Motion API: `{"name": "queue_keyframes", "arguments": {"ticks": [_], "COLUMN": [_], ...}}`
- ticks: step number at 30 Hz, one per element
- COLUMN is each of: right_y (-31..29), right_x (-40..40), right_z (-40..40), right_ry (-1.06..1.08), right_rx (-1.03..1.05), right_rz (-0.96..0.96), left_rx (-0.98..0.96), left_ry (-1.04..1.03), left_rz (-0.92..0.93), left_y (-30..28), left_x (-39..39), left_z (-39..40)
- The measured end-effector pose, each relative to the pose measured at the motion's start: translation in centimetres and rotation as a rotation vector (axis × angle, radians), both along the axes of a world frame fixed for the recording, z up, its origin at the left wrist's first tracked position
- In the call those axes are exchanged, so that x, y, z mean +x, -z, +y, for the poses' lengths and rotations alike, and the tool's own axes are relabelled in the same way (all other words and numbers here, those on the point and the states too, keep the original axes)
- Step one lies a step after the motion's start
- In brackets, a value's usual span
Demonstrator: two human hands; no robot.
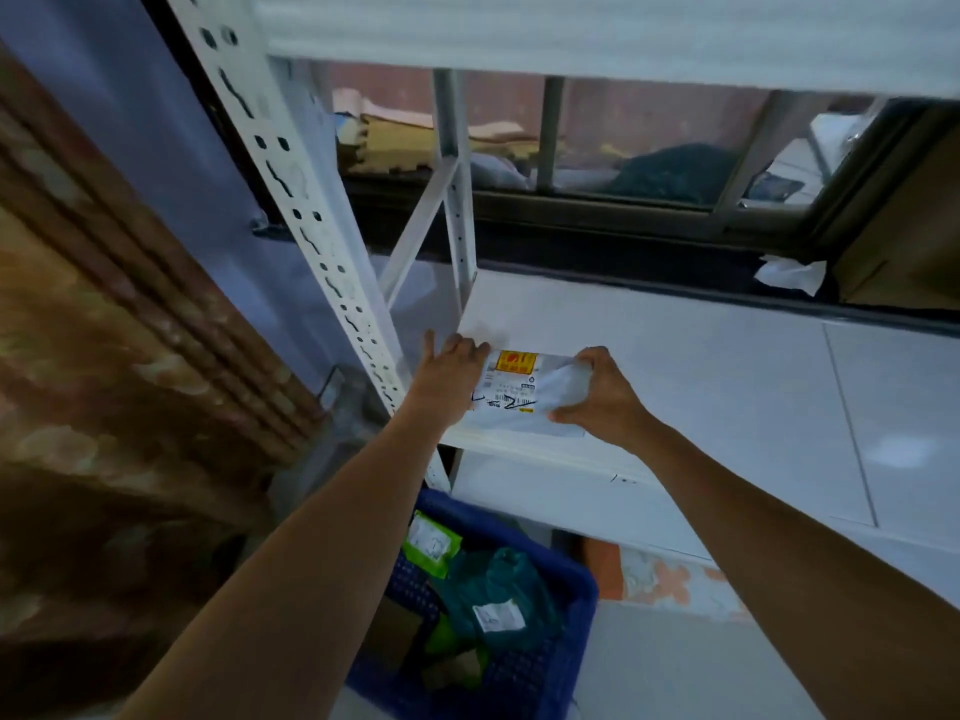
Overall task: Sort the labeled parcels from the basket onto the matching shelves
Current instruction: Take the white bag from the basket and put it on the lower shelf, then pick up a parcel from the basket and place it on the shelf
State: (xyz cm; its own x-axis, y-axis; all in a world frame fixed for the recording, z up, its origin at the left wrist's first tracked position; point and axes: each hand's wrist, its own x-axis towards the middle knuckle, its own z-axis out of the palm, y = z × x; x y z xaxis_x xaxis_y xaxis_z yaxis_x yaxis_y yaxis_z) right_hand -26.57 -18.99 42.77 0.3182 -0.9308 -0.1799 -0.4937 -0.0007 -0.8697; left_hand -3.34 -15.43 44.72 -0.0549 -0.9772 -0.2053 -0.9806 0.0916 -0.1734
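A white parcel [524, 394] with a printed label, a yellow-red sticker and a handwritten mark lies at the front left corner of the white shelf [701, 376]. My left hand [449, 374] holds its left edge, fingers curled over the far corner. My right hand [602, 394] pinches its right edge, thumb at the near corner. Below, on the floor, stands the blue basket [576, 589] with a teal parcel [498, 595], a green parcel [428, 543] and several others, partly hidden by my left forearm.
The white slotted shelf upright [311, 220] rises just left of my left hand. Another shelf board [571, 33] hangs overhead. Behind the shelf runs a window with a dark frame [623, 210]. A patterned curtain [114, 356] fills the left side.
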Motion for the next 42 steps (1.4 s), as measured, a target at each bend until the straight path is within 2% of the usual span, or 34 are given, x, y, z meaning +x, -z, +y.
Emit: {"name": "queue_keyframes", "arguments": {"ticks": [3,6,13,18,20,26,30,33,36,39,42], "right_y": [3.2,5.8,8.6,8.8,9.1,10.0,15.1,21.6,30.0,38.4,48.8], "right_x": [1.3,2.4,5.7,6.6,6.4,4.6,2.8,2.0,1.3,0.9,0.2], "right_z": [-0.9,-1.5,-1.5,-1.3,-1.0,5.9,14.3,18.1,20.1,21.2,21.2], "right_ry": [-0.022,-0.056,-0.022,-0.023,-0.014,0.203,0.335,0.373,0.291,0.231,0.115], "right_rx": [-0.007,-0.038,-0.002,-0.008,-0.001,-0.086,-0.023,0.108,0.386,0.682,0.785], "right_rz": [0.089,0.22,0.343,0.417,0.417,0.275,0.205,0.279,0.384,0.411,0.45], "left_rx": [-0.017,-0.017,-0.082,-0.112,-0.155,-0.341,-0.152,0.053,0.324,0.531,0.621], "left_ry": [0.038,0.051,0.021,0.006,-0.032,-0.074,-0.235,-0.57,-0.856,-0.911,-0.959], "left_rz": [-0.122,-0.15,-0.082,-0.041,0.03,0.516,0.653,0.761,0.819,0.841,0.923], "left_y": [2.8,4.9,9.0,9.7,10.0,13.0,19.0,25.8,34.1,43.4,51.7], "left_x": [0.8,1.5,3.5,3.7,3.5,0.5,-1.4,-1.7,-1.4,-1.5,-2.6], "left_z": [-1.0,-1.7,-1.7,-1.3,-0.8,6.7,14.1,18.0,20.6,22.7,23.6]}}
